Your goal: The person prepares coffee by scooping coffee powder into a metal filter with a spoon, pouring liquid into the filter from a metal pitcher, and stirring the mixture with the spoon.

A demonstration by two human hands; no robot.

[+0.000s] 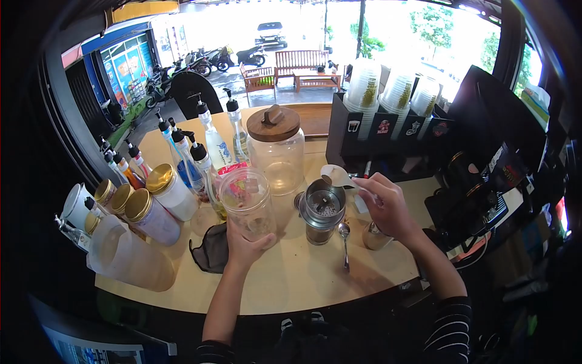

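My left hand (pixel 247 244) is wrapped round the lower part of a clear plastic jar (pixel 245 197), lidless and tilted a little. In my right hand (pixel 389 205) is a white scoop (pixel 337 175) with some brown powder in it, held above the rim of a metal drip coffee filter (pixel 330 223). The filter sits on a glass (pixel 317 235) on the table. Dark bits show inside the filter. Just right of it lies a metal spoon (pixel 345 242). Below my right hand stands a small cup (pixel 376 238), partly covered by the wrist.
Pump bottles (pixel 212 142) and gold-lidded jars (pixel 162 177) crowd the left side, with a frosted pitcher (pixel 130 258) in front. A black mesh cloth (pixel 211 252) lies beside my left wrist. Behind stand a wooden-lidded jar (pixel 279 161) and a black cup holder (pixel 364 145).
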